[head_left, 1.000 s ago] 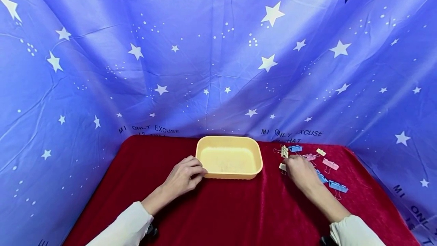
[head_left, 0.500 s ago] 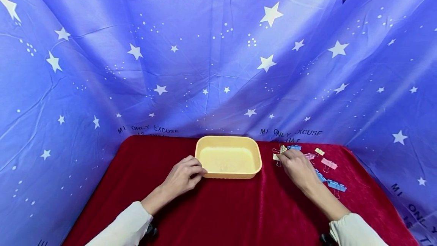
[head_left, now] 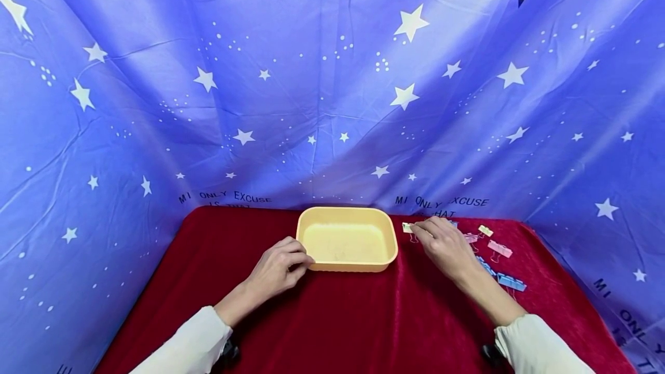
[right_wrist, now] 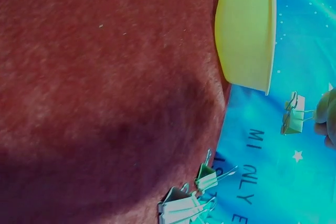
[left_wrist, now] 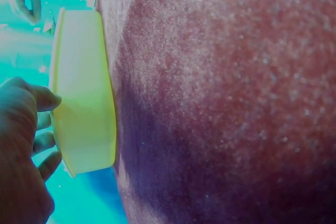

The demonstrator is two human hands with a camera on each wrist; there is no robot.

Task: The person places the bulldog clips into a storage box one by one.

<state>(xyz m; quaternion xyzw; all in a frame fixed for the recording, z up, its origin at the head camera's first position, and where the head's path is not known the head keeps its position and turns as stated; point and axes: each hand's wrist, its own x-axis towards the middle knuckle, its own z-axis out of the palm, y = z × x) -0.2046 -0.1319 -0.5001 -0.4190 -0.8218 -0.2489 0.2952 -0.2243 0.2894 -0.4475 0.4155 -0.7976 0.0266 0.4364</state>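
A yellow plastic basin (head_left: 347, 268) stands on the red cloth, nothing visible inside it. My left hand (head_left: 283, 264) grips its near left corner; in the left wrist view the thumb lies on the outer wall (left_wrist: 84, 87) and the other fingers are behind the rim. Right of the basin, my right hand (head_left: 448, 248) pinches a pale yellow binder clip (head_left: 407, 228). In the right wrist view this binder clip (right_wrist: 294, 116) hangs from the fingertips by a wire handle, clear of the basin.
Several binder clips lie at the right: a small yellow one (head_left: 485, 230), a pink one (head_left: 500, 248), another pink one (head_left: 471, 238) and blue ones (head_left: 511, 281). My right hand partly covers others. A blue starred curtain (head_left: 322, 103) rises behind the table's far edge.
My right hand has lifted the pale yellow binder clip from among the others and carried it left and away from me, towards the basin. My left hand has stayed on the basin.
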